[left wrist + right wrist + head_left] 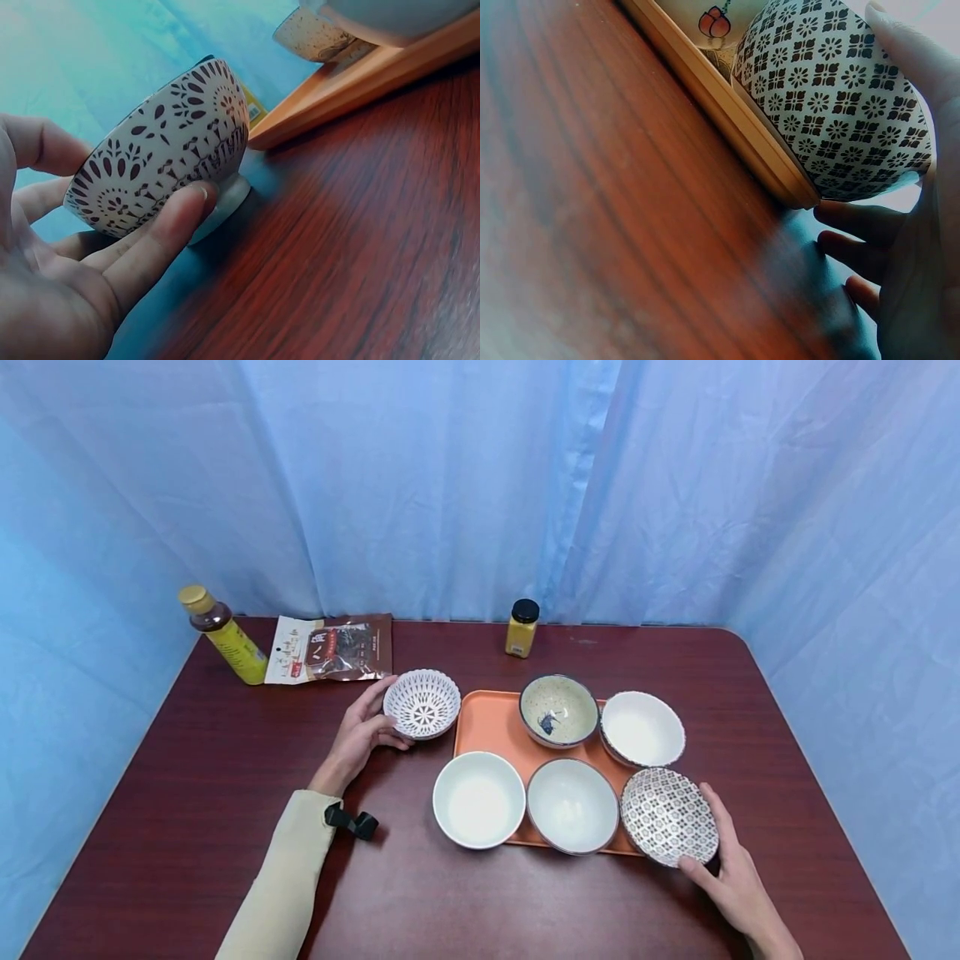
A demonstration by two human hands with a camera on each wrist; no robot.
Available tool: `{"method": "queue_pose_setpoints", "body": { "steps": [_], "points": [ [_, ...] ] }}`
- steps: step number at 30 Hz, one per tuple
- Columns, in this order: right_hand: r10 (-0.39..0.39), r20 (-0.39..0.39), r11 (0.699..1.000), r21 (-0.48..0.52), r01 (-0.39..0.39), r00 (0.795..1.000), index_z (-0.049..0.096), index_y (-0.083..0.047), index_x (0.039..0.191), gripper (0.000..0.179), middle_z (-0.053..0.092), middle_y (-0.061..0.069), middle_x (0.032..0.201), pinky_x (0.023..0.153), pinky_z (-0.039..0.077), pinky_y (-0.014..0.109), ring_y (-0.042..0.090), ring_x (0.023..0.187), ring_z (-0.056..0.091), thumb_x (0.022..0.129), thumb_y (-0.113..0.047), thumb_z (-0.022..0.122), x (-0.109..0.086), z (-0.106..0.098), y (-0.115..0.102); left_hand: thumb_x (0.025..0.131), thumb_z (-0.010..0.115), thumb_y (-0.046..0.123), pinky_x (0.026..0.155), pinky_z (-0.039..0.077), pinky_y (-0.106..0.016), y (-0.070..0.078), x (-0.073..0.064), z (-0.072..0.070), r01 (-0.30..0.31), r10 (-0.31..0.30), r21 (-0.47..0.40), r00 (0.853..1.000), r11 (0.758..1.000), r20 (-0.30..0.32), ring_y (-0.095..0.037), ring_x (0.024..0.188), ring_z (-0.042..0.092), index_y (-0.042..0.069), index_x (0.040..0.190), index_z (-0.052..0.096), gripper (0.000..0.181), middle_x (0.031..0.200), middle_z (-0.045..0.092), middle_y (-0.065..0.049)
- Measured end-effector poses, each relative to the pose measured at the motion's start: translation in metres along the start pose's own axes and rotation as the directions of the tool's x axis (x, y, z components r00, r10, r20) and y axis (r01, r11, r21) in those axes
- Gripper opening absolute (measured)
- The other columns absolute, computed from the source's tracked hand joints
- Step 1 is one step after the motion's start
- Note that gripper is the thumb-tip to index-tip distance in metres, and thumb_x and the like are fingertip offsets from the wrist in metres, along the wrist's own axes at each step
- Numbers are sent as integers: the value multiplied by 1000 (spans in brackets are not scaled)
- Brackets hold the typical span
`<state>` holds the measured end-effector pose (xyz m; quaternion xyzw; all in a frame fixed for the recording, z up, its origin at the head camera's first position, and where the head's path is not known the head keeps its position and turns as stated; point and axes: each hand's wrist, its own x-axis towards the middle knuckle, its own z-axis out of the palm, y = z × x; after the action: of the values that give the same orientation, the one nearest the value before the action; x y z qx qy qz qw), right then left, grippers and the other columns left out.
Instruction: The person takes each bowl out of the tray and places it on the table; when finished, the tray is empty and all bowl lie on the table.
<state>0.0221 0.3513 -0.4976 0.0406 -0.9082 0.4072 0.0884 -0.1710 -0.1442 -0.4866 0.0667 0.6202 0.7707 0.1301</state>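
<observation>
My left hand holds a small white bowl with a dark petal pattern just left of the orange tray. In the left wrist view, fingers lie along this bowl's side and one fingertip presses low near its foot. At the tray's right front corner, my right hand grips a bowl with a dark flower-and-square print. Its thumb and fingers spread around the outer side of that bowl; in the right wrist view, several fingertips come right at the tray's corner.
On the tray stand a plain white bowl, a pale grey bowl, a speckled bowl and another white bowl. Behind are a yellow jar with a black lid, a brown food packet and a leaning sauce bottle.
</observation>
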Motion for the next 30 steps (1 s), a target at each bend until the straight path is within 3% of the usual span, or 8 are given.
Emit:
{"method": "queue_pose_setpoints", "body": {
  "steps": [6, 15, 30],
  "points": [
    [6, 3, 1000, 0, -6, 1000, 16, -14, 162, 92, 17, -30, 161, 101, 18, -7, -23, 137, 20, 86, -15, 70, -2, 0, 1, 97, 45, 1, 53, 62, -37, -2, -2, -5, 27, -27, 105, 1000, 994, -3, -24, 70, 74, 16, 161, 19, 71, 150, 41, -33],
    [7, 2, 1000, 3, -7, 1000, 16, -16, 162, 91, 17, -26, 163, 101, 18, -7, -22, 138, 19, 87, -15, 68, -2, 1, 1, 100, 48, 5, 59, 64, -41, 11, -16, -15, -13, 24, 196, 998, 980, -53, -20, 71, 74, 13, 160, 23, 65, 157, 35, -28],
    [22, 8, 1000, -5, -22, 1000, 15, -16, 162, 91, 15, -31, 160, 99, 17, -7, -24, 136, 18, 88, -17, 68, 0, 0, -2, 98, 50, 0, 60, 64, -36, 19, -62, -23, -72, 107, 326, 990, 943, -91, -16, 72, 75, 3, 155, 30, 60, 149, 42, -34]
  ]
}}
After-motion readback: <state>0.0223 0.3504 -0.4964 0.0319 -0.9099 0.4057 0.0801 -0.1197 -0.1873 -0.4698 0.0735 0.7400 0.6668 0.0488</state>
